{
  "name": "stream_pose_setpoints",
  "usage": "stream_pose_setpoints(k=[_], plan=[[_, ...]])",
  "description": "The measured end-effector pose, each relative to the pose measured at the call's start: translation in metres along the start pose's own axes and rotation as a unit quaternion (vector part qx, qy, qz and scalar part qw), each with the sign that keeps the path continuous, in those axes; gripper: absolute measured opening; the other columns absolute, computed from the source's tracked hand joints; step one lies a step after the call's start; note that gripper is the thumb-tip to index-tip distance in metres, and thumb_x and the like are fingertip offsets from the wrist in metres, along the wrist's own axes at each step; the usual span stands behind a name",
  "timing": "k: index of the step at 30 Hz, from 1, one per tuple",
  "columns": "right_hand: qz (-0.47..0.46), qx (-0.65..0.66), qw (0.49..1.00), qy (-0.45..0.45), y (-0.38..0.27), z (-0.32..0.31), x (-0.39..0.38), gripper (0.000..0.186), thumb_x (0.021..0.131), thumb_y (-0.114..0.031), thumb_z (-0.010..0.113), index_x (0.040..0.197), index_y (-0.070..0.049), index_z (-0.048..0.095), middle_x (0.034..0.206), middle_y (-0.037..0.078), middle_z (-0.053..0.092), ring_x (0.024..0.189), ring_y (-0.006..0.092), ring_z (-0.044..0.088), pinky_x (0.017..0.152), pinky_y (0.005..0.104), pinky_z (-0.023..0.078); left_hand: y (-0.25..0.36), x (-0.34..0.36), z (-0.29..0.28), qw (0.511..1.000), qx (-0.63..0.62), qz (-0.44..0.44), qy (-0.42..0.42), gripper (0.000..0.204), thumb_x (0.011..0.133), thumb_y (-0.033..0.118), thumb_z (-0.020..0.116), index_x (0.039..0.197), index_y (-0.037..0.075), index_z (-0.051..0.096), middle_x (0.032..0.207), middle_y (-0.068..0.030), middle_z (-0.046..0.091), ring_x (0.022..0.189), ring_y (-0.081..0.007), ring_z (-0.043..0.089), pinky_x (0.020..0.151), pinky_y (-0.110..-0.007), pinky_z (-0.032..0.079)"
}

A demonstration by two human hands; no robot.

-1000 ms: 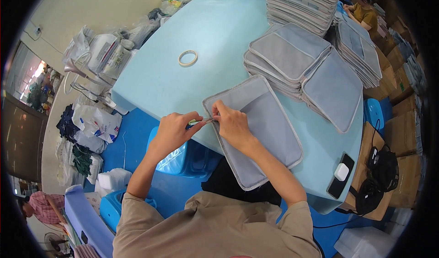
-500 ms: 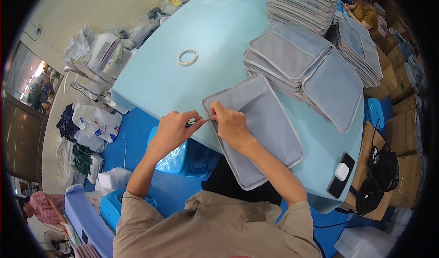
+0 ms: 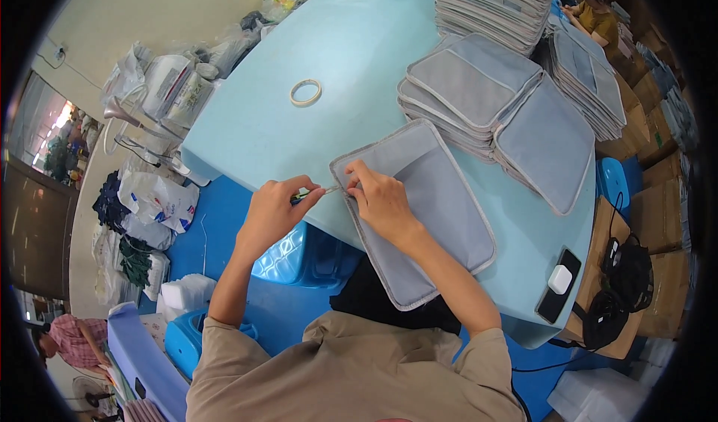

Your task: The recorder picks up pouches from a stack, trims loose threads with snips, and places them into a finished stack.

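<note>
My left hand (image 3: 280, 205) is closed round a small tool with green on it (image 3: 303, 196), its thin metal tip pointing right toward the piping of a grey mesh-and-fabric pouch (image 3: 434, 220). My right hand (image 3: 378, 201) rests on that pouch's left edge near its upper corner, thumb and forefinger curled in a pinch at the piping; whatever small part they grip is hard to make out. The pouch lies tilted at the front of the pale blue table (image 3: 247, 145), overhanging the edge. Stacks of similar grey pouches (image 3: 471, 78) sit at the back right.
A tape roll (image 3: 305, 82) lies on the table; a black phone with a white case (image 3: 559, 284) is at right. Below are blue stools (image 3: 295, 261) and a bench with black bags (image 3: 624, 272). Bagged goods line the left wall. Co-workers appear top right (image 3: 594, 22) and lower left (image 3: 75, 340).
My left hand and the tool have drawn slightly left, away from the pouch edge. My right hand has shifted a little upward; the pouch stays nearly where it was.
</note>
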State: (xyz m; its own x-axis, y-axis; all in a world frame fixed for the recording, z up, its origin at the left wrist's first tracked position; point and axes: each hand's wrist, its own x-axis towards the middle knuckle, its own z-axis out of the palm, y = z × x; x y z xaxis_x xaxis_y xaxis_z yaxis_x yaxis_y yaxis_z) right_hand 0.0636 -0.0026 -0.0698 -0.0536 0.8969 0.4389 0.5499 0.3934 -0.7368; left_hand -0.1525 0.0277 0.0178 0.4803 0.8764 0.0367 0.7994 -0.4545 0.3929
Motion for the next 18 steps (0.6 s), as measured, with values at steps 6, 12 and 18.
stream_pose_setpoints(k=[6, 12, 18], plan=[[-0.022, -0.038, 0.999, -0.022, 0.002, 0.000, -0.002, 0.034, 0.095, -0.001, 0.070, 0.128, -0.008, 0.061, 0.097, 0.011, 0.079, 0.086, 0.0348, 0.077, 0.072, 0.0462, 0.060, -0.005, -0.004, -0.003, 0.997, -0.068, 0.003, 0.041, 0.028, 0.103, 0.033, 0.075, 0.104, 0.006, 0.080, 0.056, -0.0085, 0.055, 0.048, -0.0186, 0.042, 0.051, -0.037, 0.030], [-0.111, -0.172, 0.979, -0.026, -0.001, 0.004, -0.005, 0.027, 0.092, -0.002, 0.069, 0.119, -0.005, 0.062, 0.088, 0.011, 0.074, 0.080, 0.0322, 0.076, 0.065, 0.0405, 0.060, -0.010, -0.004, -0.001, 0.996, -0.077, 0.003, 0.051, 0.028, 0.102, 0.033, 0.076, 0.105, 0.006, 0.080, 0.055, -0.0071, 0.053, 0.048, -0.0172, 0.041, 0.050, -0.037, 0.029], [-0.161, -0.242, 0.957, -0.008, 0.002, 0.009, -0.004, 0.024, 0.089, -0.002, 0.072, 0.107, -0.005, 0.058, 0.080, 0.006, 0.065, 0.075, 0.0236, 0.075, 0.060, 0.0349, 0.060, -0.008, -0.001, -0.001, 0.996, -0.071, 0.005, 0.045, 0.027, 0.102, 0.032, 0.077, 0.106, 0.005, 0.080, 0.055, -0.0071, 0.053, 0.048, -0.0172, 0.040, 0.050, -0.037, 0.028]])
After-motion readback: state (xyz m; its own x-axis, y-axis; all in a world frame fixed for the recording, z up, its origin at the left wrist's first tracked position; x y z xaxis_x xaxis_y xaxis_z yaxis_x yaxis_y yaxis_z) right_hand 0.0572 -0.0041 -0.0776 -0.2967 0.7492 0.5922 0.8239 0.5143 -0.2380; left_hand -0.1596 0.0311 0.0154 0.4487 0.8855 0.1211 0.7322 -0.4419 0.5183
